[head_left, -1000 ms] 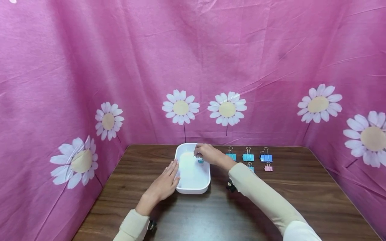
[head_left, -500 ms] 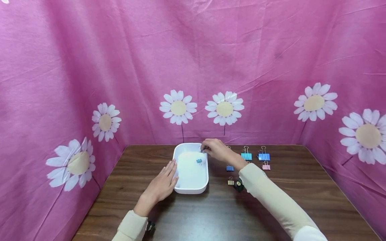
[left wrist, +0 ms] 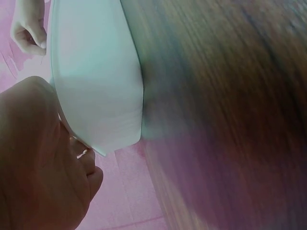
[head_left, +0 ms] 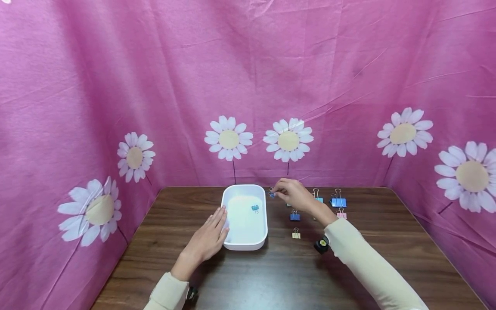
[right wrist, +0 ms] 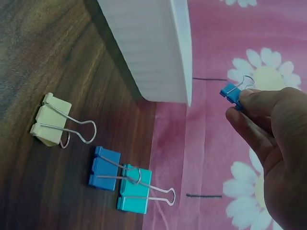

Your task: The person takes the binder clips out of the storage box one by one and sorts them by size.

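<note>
In the head view my right hand is raised past the right rim of a white tray. Its thumb and fingertips pinch a small blue binder clip, whose wire handle points up and away from the fingers in the right wrist view. My left hand lies along the tray's left side, fingers fairly straight and touching the rim. One small teal binder clip lies inside the tray, toward its right wall.
Right of the tray are a blue clip, a cream clip, a large blue clip and a pink clip. Teal clips are partly hidden by my right hand in the head view. A pink curtain hangs behind the table.
My right hand has moved right, from over the tray to outside its right rim, bringing the blue binder clip with it. The left hand keeps its place on the tray.
</note>
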`<state>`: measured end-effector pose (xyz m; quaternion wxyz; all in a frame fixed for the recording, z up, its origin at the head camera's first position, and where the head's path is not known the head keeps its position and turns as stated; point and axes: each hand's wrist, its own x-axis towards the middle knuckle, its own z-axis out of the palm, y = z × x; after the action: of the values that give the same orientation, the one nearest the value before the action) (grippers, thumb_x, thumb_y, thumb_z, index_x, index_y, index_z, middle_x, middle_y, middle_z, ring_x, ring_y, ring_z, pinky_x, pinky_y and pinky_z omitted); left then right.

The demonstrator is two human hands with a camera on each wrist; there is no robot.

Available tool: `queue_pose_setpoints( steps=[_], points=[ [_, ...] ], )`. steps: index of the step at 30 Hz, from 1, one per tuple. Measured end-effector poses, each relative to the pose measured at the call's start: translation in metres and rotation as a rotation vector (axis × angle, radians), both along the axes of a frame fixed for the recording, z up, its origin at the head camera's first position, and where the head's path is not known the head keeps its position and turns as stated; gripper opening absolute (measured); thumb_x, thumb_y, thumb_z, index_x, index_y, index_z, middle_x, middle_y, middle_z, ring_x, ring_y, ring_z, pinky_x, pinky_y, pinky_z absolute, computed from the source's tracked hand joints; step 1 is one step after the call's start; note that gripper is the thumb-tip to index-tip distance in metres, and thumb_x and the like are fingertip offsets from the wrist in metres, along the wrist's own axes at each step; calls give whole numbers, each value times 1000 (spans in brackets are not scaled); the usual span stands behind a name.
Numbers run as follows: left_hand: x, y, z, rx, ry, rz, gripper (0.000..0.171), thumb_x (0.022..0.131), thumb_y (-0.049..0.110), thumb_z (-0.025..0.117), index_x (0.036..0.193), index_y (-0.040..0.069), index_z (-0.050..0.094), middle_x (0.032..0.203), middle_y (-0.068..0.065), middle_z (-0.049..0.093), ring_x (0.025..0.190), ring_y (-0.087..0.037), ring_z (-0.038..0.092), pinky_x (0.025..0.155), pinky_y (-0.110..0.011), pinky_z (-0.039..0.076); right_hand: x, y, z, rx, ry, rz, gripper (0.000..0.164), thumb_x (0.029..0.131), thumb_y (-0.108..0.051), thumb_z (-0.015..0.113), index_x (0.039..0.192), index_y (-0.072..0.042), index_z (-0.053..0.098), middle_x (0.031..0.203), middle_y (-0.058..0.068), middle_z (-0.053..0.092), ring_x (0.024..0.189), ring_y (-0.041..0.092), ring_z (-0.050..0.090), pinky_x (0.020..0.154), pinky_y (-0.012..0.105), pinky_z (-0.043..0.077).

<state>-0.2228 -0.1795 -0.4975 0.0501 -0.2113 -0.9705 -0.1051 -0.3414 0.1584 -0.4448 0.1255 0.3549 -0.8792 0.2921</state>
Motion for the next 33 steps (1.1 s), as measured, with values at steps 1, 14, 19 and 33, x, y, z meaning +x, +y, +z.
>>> queue_pose_setpoints(
  steps=[1, 14, 19, 33],
  points=[
    [0, 0, 0, 2, 3, -1, 61, 115, 31, 41, 165, -3, 33, 176, -16, 27, 164, -31, 28, 134, -49, 30, 2, 3, 0, -13, -11, -7, 8, 96, -5, 78, 102, -9, 81, 102, 2, 78, 91, 17, 77, 82, 31, 67],
    [1, 0, 2, -1, -1, 4, 62, 115, 32, 40, 165, -4, 31, 177, -17, 25, 164, -33, 27, 134, -50, 30, 16, 41, -1, -82, -11, -55, 12, 93, 3, 77, 102, -5, 81, 105, 8, 78, 93, 25, 78, 84, 36, 68],
    [0, 0, 1, 9, 6, 11, 62, 115, 31, 42, 165, -5, 31, 176, -18, 25, 164, -34, 27, 134, -49, 30, 23, 54, -2, -84, -13, -97, 13, 93, 3, 77, 102, -7, 81, 103, 7, 78, 91, 24, 77, 82, 37, 68],
    [-1, -1, -1, 25, 14, -3, 62, 115, 30, 43, 164, -6, 32, 175, -20, 27, 163, -36, 29, 133, -49, 31, 43, 85, -10, -55, 50, -144, 14, 92, 3, 77, 99, -8, 79, 98, 0, 78, 87, 20, 76, 77, 36, 68]
  ],
)
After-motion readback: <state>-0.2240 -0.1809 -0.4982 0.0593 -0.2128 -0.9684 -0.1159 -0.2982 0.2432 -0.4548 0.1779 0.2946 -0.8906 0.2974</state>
